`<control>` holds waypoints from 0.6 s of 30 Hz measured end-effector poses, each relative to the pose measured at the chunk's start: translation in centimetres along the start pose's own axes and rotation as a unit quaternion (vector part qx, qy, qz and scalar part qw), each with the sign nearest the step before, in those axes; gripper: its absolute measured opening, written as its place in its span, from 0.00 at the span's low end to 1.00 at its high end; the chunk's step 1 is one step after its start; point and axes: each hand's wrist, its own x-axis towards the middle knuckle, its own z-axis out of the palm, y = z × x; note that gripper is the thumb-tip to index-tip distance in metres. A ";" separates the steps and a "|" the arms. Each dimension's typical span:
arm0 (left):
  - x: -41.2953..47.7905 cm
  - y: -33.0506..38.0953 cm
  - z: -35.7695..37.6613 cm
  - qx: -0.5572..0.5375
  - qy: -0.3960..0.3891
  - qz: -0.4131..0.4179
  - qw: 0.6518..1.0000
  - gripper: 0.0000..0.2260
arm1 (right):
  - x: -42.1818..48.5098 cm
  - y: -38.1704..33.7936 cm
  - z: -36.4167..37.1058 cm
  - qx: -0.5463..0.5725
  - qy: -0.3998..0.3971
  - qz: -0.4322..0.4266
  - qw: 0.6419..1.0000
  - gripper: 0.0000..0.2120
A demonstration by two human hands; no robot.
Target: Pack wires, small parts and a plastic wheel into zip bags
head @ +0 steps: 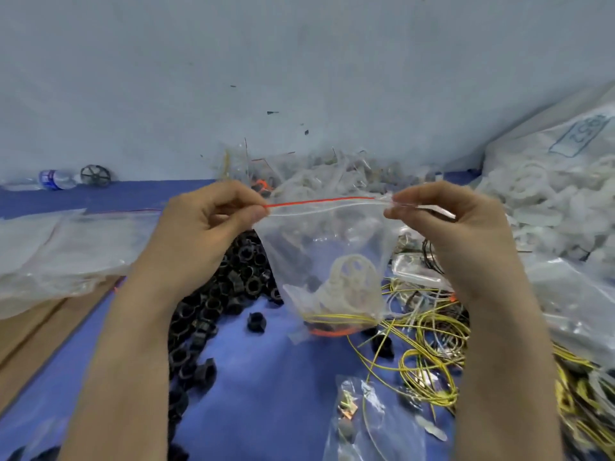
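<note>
My left hand (203, 217) and right hand (442, 217) pinch the zip bag's (319, 241) top corners; white plastic wheel (352, 277) hangs below.

Two hands are visible, the left hand (206, 221) and the right hand (446, 221). There is one held zip bag (326, 254) with one white wheel (354, 277) inside, one water bottle (55, 179), one dark wheel (96, 175), and black parts (213, 314) too many to count.

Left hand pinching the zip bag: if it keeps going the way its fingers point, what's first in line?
Likely the right hand: the left hand points along the zip bag seal toward it. Depth looks similar, hard to confirm.
</note>
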 end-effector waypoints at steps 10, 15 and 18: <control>-0.1 0.1 -0.3 -0.052 -0.017 0.009 0.998 0.11 | -0.1 0.3 -0.4 0.074 -0.020 -0.009 0.997 0.15; -0.5 0.6 -0.1 -0.066 -0.019 0.002 0.998 0.11 | 0.0 0.5 -0.5 0.063 0.008 -0.011 0.998 0.16; -0.7 0.6 0.1 -0.062 -0.036 -0.024 0.997 0.08 | -0.3 -0.1 -0.9 0.026 0.007 -0.002 1.000 0.20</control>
